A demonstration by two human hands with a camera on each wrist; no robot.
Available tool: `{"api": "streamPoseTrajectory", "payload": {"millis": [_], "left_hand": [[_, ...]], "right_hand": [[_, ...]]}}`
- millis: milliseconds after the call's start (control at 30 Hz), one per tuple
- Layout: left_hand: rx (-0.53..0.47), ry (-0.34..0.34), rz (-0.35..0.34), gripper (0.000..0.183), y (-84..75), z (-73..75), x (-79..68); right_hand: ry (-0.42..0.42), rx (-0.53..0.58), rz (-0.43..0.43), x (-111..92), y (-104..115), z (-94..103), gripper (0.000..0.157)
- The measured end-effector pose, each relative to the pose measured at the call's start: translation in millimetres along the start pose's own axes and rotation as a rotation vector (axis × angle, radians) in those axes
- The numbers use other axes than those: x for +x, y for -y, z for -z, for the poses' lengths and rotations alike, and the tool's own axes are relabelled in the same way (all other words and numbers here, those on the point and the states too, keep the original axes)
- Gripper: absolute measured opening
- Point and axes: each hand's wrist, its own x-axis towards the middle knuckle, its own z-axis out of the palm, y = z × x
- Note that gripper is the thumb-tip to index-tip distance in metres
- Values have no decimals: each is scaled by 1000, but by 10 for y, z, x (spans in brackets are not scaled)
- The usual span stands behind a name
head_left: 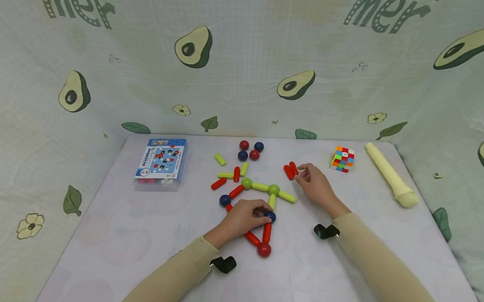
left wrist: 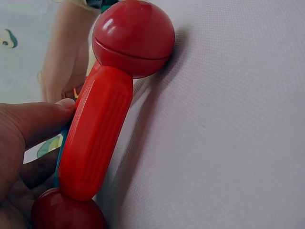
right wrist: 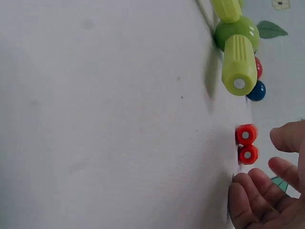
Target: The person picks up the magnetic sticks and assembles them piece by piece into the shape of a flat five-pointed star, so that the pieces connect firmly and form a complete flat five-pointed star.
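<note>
My left hand (head_left: pixel 241 217) pinches a blue ball (head_left: pixel 270 216) of a stick-and-ball frame lying on the table. The frame joins green balls (head_left: pixel 274 190), a second blue ball (head_left: pixel 225 200), a red ball (head_left: pixel 264 250), red rods (left wrist: pixel 97 133) and yellow-green rods (head_left: pixel 260 187). Part of it is hidden under this hand; another dark red ball (left wrist: pixel 69 210) shows close up in the left wrist view. My right hand (head_left: pixel 315 184) is beside two loose red rods (right wrist: pixel 246 135) that lie side by side. Its thumb and fingers are spread apart, with nothing between them.
Loose red and blue balls (head_left: pixel 254 155) sit at the back, with several loose rods (head_left: pixel 218 184) left of the frame. A boxed set (head_left: pixel 161 164) lies back left. At the right are a puzzle cube (head_left: pixel 342 159) and a pale yellow tube (head_left: pixel 391 175). Printed cloth (head_left: pixel 247 97) hangs behind.
</note>
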Motion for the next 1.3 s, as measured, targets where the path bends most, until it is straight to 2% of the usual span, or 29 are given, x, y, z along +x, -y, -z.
{"api": "streamPoseTrajectory", "payload": {"millis": [133, 300, 533, 900, 1133, 1300], "left_hand": [[-3, 2, -1, 24, -2, -3, 1], [-9, 6, -7, 24, -7, -9, -5], [-6, 5, -9, 24, -4, -11, -3], [-9, 1, -4, 24, 5, -9, -8], [-5, -2, -9, 24, 5, -16, -8], [-5, -4, 2, 25, -4, -15, -15]], "right_hand": [[16, -46, 17, 140, 8, 26, 50], [52, -161, 29, 256, 7, 11, 44], [37, -232, 6, 255, 16, 24, 42], [-11, -255, -1, 47, -67, 147, 35], [7, -259, 3, -182, -132, 202, 38], [25, -223, 1, -367, -140, 200, 36]]}}
